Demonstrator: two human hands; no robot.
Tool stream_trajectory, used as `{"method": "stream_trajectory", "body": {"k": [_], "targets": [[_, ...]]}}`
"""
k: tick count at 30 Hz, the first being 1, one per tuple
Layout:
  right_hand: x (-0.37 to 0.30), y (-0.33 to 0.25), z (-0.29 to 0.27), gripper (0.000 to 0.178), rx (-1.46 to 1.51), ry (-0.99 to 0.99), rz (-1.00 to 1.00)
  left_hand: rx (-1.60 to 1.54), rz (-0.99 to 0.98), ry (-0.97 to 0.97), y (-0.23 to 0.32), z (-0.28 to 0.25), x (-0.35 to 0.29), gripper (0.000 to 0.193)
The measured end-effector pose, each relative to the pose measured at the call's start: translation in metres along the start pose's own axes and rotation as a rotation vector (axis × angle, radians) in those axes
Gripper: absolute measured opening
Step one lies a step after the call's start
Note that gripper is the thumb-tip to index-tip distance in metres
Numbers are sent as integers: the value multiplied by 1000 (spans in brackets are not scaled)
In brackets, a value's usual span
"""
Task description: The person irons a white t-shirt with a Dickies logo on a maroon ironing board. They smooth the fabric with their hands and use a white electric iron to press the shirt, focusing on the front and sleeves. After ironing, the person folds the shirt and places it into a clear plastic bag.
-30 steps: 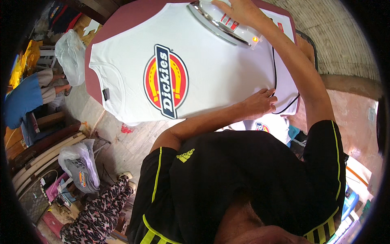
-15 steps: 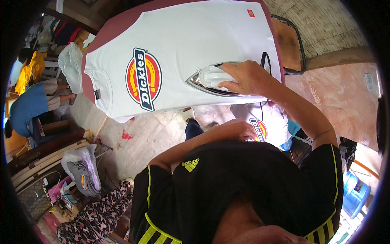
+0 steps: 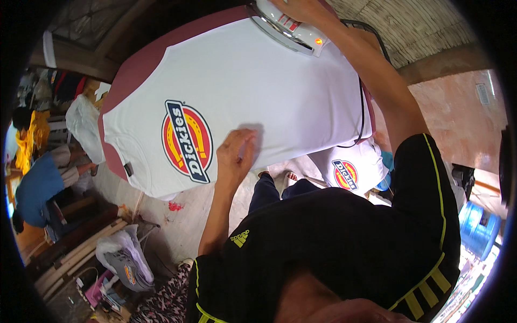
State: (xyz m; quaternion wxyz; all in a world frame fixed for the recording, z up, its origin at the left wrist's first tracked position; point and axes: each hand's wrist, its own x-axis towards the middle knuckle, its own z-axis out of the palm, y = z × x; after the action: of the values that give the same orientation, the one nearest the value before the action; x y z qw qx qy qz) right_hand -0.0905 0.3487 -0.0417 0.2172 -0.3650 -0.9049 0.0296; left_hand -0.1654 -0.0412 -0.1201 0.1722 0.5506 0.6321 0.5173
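Observation:
A white T-shirt (image 3: 280, 86) with a printed red, yellow and dark logo lies spread over a maroon-covered ironing board (image 3: 145, 51). My right hand (image 3: 304, 9) is closed around the handle of a white clothes iron (image 3: 285, 26) at the shirt's far edge; the top of the frame cuts off part of both. An orange light glows on the iron's heel. Its black cord (image 3: 363, 110) hangs down across the shirt's right side. My left hand (image 3: 234, 153) is at the shirt's near edge, right of the logo, fingers apart and slightly bent, holding nothing.
Another white printed shirt (image 3: 350, 164) hangs below the board's right end. Bagged grey clothing (image 3: 126, 261) lies at lower left. A person in a blue top (image 3: 40, 185) bends at far left. A blue water jug (image 3: 476, 229) stands at right.
My right hand has carried the iron from the shirt's near right part to its far edge. My left hand has come up from beside my body to the shirt's near edge.

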Motion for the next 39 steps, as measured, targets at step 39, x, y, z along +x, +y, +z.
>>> {"method": "stream_trajectory", "body": {"k": [39], "targets": [[-53,66,-36,54,80,241,-305,-850,-1645,383,7,67,-148,36]]}}
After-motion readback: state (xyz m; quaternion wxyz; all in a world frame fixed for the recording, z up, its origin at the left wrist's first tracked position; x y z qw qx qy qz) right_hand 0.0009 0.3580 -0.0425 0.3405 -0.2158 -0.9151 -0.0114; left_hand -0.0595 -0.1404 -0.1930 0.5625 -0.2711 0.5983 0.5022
